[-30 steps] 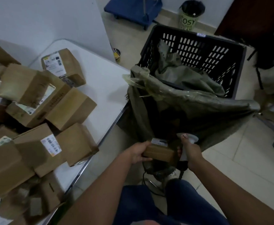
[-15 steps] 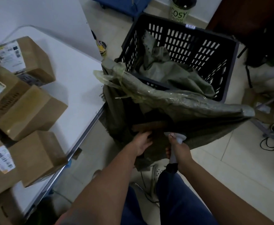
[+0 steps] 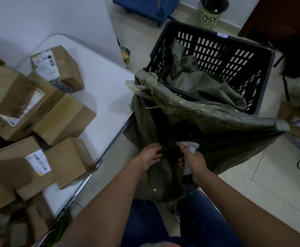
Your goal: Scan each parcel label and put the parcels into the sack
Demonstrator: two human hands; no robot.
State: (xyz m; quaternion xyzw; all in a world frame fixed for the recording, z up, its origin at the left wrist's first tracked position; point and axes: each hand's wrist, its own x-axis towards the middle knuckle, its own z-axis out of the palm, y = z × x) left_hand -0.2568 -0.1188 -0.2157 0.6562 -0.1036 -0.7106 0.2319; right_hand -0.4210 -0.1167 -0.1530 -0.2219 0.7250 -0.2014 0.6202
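The olive-green sack (image 3: 220, 132) hangs open in front of me, its mouth dark. At its near rim my left hand (image 3: 150, 156) is open, fingers relaxed and holding nothing. My right hand (image 3: 194, 162) grips the handle of a white barcode scanner (image 3: 190, 146) just right of it, over the sack's mouth. The small parcel from before is out of sight inside the sack. Several brown cardboard parcels (image 3: 38, 163) with white labels are piled on the white table (image 3: 95, 81) to my left.
A black slotted plastic crate (image 3: 216, 49) with another green sack in it stands behind the open sack. A blue trolley (image 3: 145, 6) and a bin marked COSY (image 3: 209, 15) are farther back. Cables and a box lie on the floor at the right.
My left hand carried the small parcel into the sack's mouth and let it go; the hand is now empty at the rim. The scanner hand stayed beside it.
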